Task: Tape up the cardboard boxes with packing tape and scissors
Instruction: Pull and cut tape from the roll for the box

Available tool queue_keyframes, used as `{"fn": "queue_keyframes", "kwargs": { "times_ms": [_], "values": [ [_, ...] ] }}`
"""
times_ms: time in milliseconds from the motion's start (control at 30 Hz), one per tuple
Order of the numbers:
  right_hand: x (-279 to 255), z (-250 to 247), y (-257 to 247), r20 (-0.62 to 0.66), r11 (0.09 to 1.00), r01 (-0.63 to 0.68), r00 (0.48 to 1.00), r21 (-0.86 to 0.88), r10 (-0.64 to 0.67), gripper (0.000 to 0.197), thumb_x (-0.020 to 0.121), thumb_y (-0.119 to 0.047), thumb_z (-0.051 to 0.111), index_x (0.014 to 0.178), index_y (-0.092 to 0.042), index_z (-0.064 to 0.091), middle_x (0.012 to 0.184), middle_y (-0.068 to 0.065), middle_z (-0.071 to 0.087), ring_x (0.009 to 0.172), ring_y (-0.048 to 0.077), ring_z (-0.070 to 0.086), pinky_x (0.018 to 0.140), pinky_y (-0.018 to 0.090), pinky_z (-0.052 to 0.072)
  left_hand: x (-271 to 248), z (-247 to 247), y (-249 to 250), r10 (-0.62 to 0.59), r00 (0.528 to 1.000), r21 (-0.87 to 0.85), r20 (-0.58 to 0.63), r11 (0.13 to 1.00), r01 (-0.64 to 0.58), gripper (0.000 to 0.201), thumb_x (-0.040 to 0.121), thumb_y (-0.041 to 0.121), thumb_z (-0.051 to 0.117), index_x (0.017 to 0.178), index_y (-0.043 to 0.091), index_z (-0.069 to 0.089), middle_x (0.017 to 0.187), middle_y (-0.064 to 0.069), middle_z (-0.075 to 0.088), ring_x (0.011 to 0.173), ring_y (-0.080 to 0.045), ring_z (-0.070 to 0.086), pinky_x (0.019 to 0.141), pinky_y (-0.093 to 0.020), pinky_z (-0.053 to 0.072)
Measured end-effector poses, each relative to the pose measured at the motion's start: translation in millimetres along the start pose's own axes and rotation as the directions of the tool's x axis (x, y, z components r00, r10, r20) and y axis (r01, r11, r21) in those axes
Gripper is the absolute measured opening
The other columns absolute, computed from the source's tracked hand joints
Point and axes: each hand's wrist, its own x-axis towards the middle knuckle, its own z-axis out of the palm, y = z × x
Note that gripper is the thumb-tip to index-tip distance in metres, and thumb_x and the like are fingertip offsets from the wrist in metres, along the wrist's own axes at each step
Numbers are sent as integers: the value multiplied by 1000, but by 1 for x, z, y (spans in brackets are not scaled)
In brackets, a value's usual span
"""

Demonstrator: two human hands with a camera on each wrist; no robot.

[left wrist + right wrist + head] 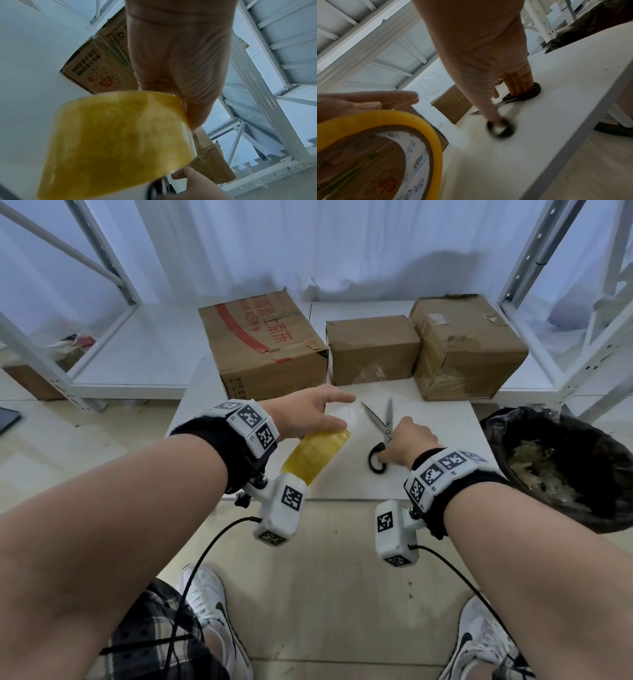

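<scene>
My left hand (318, 414) grips a roll of yellowish packing tape (315, 455) just above the white table (442, 474), fingers curled over its rim. In the left wrist view the tape roll (116, 142) fills the lower frame under the left hand (176, 67). My right hand (402, 445) holds the scissors (382, 424), which lie on the table with blades spread. The right wrist view shows the right hand (501, 105) with its thumb through one black loop of the scissors (501, 128) and fingers in the other. Three cardboard boxes stand at the table's far edge: a large one with red tape (263, 347), a small one (371, 347) and a worn one (466, 344).
A bin lined with a black bag (565, 467) stands right of the table. White metal shelving frames (561, 313) flank the boxes on both sides. Cables hang from both wrist cameras. My feet in white trainers (212, 607) stand below the table's near edge.
</scene>
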Motion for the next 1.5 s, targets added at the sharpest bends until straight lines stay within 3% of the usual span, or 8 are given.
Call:
{"fn": "queue_keyframes", "kwargs": {
  "times_ms": [167,333,500,567,667,800,1100,1500],
  "values": [
    [-2,1,5,-5,999,7,1000,-41,-7,34,90,-11,56,120,1,43,117,16,56,113,33,54,86,34,44,-2,0,-1,-1,1000,-41,-1,999,1,50,93,14,60,140,20,46,144,5,35,120,-17,50,95,-40,52],
    [-7,-24,12,34,1000,26,999,3,-26,22,83,-12,63,67,-5,48,64,7,51,58,22,52,48,25,37,-8,-4,2,30,999,-89,-14,996,-31,50,93,11,60,140,16,46,141,3,38,117,-19,53,97,-38,50],
    [-7,-71,14,136,987,10,990,159,-32,18,81,-10,64,70,-2,53,67,12,57,67,27,54,63,33,43,-20,-15,18,104,992,-163,-72,980,-115,50,93,7,58,141,14,44,126,5,45,95,1,55,73,-9,50],
    [-10,-90,19,146,966,30,987,257,-70,8,79,-2,63,74,1,58,61,13,59,60,26,57,61,30,47,-25,-25,26,152,982,-114,-111,980,-164,50,93,11,59,141,18,45,129,7,47,101,3,54,78,-9,49],
    [-25,-111,25,33,790,174,971,588,-238,10,86,4,63,85,-6,62,66,5,66,50,11,64,53,21,45,-33,-41,37,184,967,-141,-177,967,-210,50,92,17,62,139,25,46,130,3,54,108,-10,59,91,-27,51],
    [-40,-125,22,-34,512,300,885,805,-464,11,86,-21,68,76,-24,62,69,-2,55,57,14,54,66,34,35,-42,-54,42,195,949,-156,-249,959,-238,55,91,24,63,142,30,41,122,2,55,100,-8,60,76,-19,51],
    [-42,-110,34,264,850,253,876,461,-404,63,55,-66,65,108,-32,56,96,-5,55,79,10,48,69,28,31,-38,-51,17,164,959,-133,-230,971,-198,63,91,17,63,147,22,34,138,9,38,107,-4,56,84,-26,53],
    [-39,-97,12,263,825,364,824,433,-502,63,53,-55,78,105,-23,68,84,-5,61,71,10,50,70,28,34,-28,-36,14,228,967,176,-111,962,-207,64,91,20,64,147,24,33,144,5,35,124,-7,42,106,-26,38]
  ]
}}
